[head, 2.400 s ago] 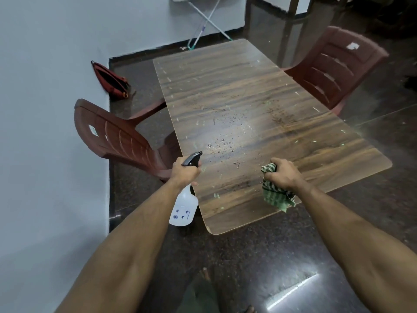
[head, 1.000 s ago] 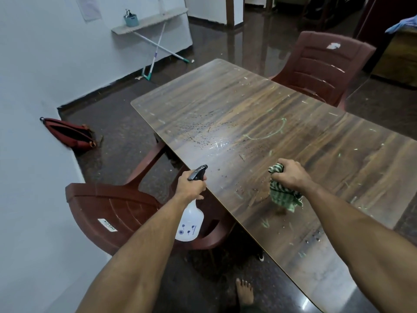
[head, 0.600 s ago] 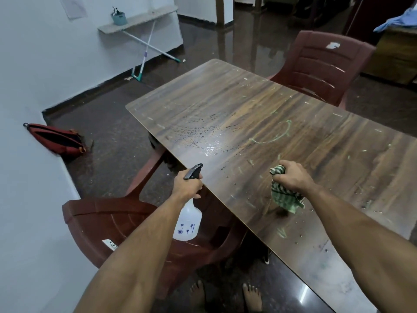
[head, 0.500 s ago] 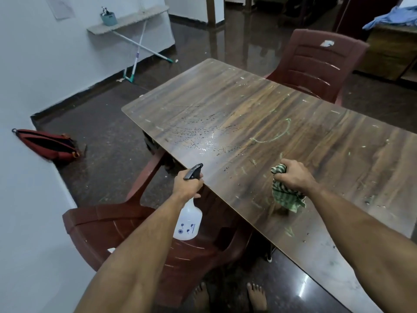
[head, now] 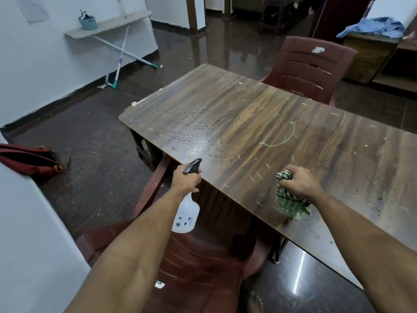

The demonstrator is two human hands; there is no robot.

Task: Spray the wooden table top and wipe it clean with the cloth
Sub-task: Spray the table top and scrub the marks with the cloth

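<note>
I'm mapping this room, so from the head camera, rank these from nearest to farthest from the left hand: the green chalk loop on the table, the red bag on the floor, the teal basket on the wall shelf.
From the left hand:
1. Green chalk loop, ahead and right, on the wooden table top.
2. Red bag, far left, by the wall.
3. Teal basket, up on the far wall shelf.

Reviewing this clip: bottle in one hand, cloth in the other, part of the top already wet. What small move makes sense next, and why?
Probably bring the right hand with the cloth forward onto the wet patch and start wiping: droplets already cover that area of the table top, and the left hand holds the spray bottle off the edge.
</note>
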